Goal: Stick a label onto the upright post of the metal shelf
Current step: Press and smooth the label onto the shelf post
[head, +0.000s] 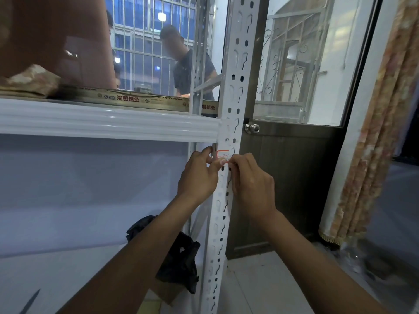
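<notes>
Both hands meet at the centre of the frame, on the white perforated upright post (pixel 238 64) of the metal shelf. The left hand (pixel 199 177) pinches the red-bordered label (pixel 223 154) against the post, thumb on its lower edge. The right hand (pixel 251 186) nips the label's right side with curled fingertips. The label sits just under the shelf beam (pixel 108 120) and looks nearly flat, so placement seems mostly done. Smoothing it down and letting go remain.
</notes>
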